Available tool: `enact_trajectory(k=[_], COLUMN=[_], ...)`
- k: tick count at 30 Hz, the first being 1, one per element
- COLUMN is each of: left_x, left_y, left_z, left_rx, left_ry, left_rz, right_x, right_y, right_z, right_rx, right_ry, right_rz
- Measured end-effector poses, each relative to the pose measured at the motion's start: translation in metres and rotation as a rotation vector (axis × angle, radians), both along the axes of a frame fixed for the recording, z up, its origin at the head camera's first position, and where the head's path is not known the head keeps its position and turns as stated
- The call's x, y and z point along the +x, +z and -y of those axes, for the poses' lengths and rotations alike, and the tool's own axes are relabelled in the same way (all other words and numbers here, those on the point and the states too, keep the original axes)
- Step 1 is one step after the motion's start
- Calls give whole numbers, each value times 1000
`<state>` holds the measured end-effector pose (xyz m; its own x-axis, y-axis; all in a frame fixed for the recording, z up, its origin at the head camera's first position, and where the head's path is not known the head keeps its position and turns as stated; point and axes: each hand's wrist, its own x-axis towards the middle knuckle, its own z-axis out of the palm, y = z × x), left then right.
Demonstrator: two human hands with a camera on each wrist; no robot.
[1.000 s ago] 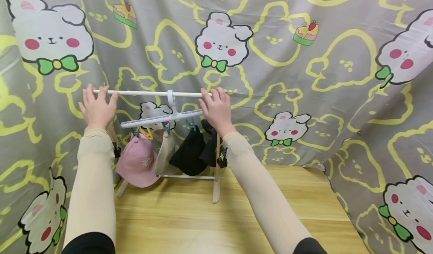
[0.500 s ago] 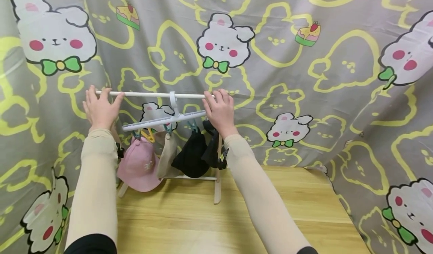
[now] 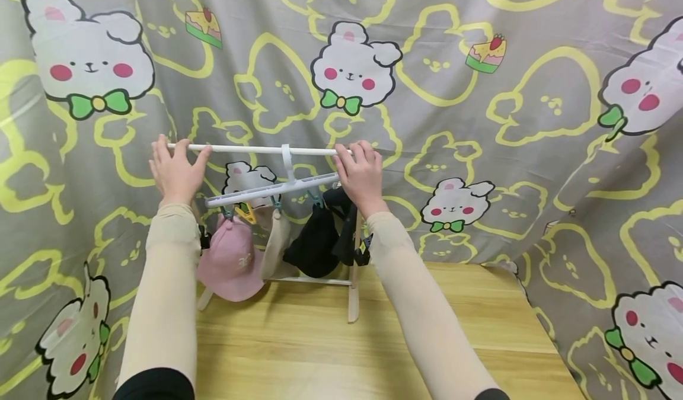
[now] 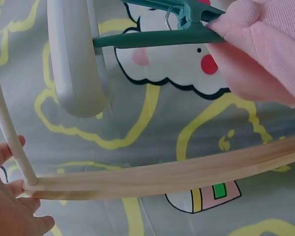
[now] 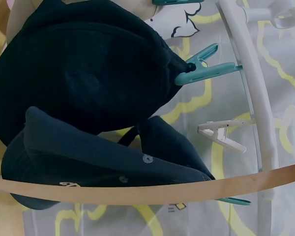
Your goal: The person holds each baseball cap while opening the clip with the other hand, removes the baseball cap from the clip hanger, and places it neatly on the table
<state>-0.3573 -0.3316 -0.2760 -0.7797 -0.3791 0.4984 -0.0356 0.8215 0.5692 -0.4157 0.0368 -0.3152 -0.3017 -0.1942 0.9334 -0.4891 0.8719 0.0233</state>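
Inspecting the rack from its white top bar (image 3: 245, 149), we find the left hand (image 3: 177, 178) gripping the bar's left end, fingers spread and bent over it, and the right hand (image 3: 361, 175) gripping the right end, fingers close together; we cannot tell how firmly either holds. Below the bar, hooked over it between the hands, hangs the pale hanger (image 3: 251, 192), slanting, its left end lower in the head view. Clipped beneath are a pink cap (image 3: 229, 258), a beige cap (image 3: 277, 246) and a black hat (image 3: 317, 243), with further dark headwear under the bar's right end. We judge the step in hand to be positioning the loaded rack; the next move calls for even hands, keeping the bar level and the hanger from swinging.
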Motion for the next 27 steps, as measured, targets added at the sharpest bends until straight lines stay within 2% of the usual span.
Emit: enact_trajectory(k=[6, 17, 27], left_x=[0, -1, 2], left_y=[0, 0, -1], left_z=[-13, -33, -47], left_rx=[9, -9, -5], left_ry=[12, 16, 6], left_rz=[-26, 4, -16], right_x=[-3, -5, -5], right_y=[0, -1, -4], right_z=[-14, -36, -46], right_rx=[1, 2, -26], right_ry=[15, 31, 31], right_rz=[-33, -54, -108])
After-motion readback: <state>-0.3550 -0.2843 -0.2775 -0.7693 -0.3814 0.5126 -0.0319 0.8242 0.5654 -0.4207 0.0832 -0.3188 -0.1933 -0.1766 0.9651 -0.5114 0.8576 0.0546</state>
